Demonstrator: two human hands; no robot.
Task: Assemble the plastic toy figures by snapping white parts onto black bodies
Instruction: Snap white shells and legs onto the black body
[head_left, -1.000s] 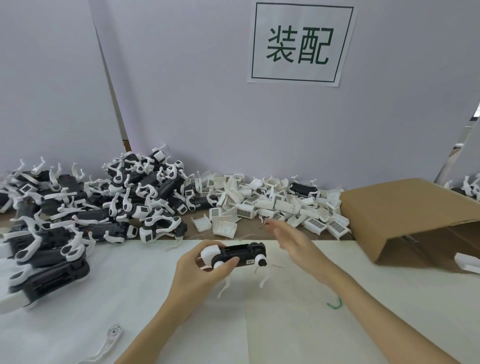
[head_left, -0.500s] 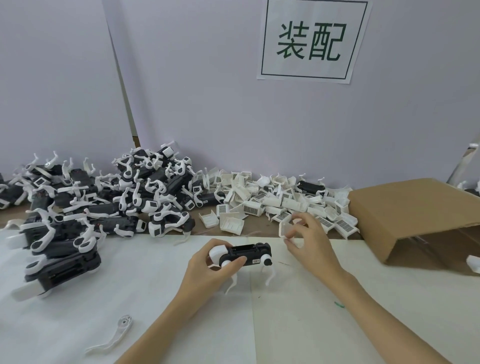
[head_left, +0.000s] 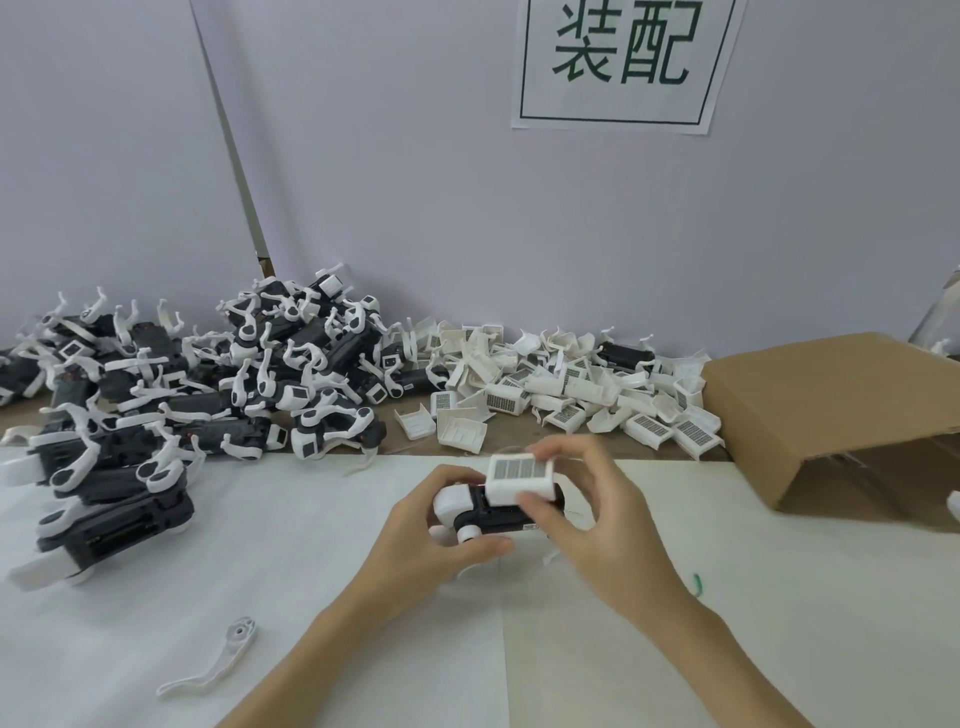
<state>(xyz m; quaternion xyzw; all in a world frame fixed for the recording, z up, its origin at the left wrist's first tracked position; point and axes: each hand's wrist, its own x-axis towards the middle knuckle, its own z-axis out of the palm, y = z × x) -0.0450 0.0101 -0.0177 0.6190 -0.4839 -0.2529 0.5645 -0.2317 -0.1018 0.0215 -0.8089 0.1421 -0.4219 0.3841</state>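
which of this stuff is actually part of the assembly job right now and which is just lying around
In the job:
- left hand gripping the black body
- right hand holding the white cover on it
- pile of white covers, the supply
- heap of finished figures

Lying about:
- cardboard box
- loose white leg
- green scrap
- wall sign

sign: white paper, green characters, on the wall
box: cardboard, right, lying open on the tabletop
green scrap: near the box
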